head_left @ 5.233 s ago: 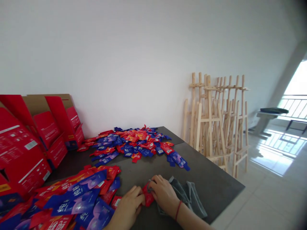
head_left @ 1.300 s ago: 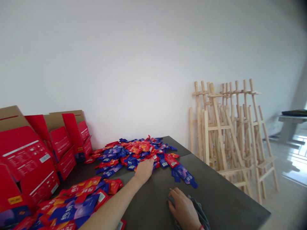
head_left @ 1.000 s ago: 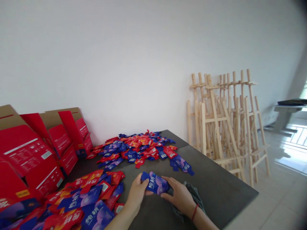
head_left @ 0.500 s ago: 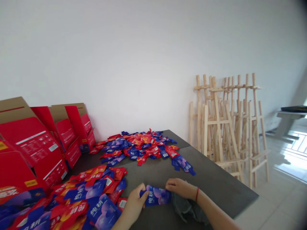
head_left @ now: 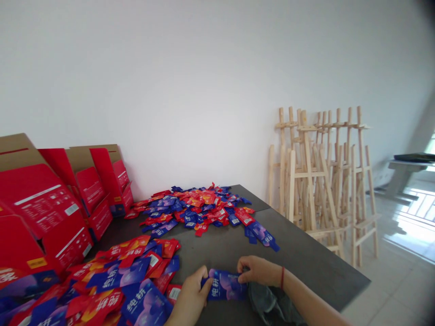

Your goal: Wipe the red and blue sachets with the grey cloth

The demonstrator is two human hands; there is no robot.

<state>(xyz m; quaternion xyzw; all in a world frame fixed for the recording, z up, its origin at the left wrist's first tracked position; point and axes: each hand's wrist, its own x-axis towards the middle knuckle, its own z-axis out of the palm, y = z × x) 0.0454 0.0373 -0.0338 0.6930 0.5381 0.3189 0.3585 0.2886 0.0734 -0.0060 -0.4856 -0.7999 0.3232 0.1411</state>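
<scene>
Pale, bare wall (head_left: 204,90) rises behind our dark table (head_left: 306,262), and wooden easels (head_left: 309,174) lean together on the right. Near the front of the table, between our hands, we have one blue packet (head_left: 226,287), white lettering face up. Our left hand (head_left: 190,296) clamps its left end, the thumb pressed on top. Our right hand (head_left: 261,271), a red band (head_left: 282,277) round the wrist, curls its fingers at the upper right corner; we cannot tell whether they grip the packet. Under that hand a crumpled grey-green cloth (head_left: 268,301) lies on the table. Just left of us spreads a near heap of red and blue packets (head_left: 115,276); farther back sits a second heap (head_left: 190,206), with one long blue packet (head_left: 262,233) at its right edge. Red cartons (head_left: 47,199) with raised flaps stand along the left.
</scene>
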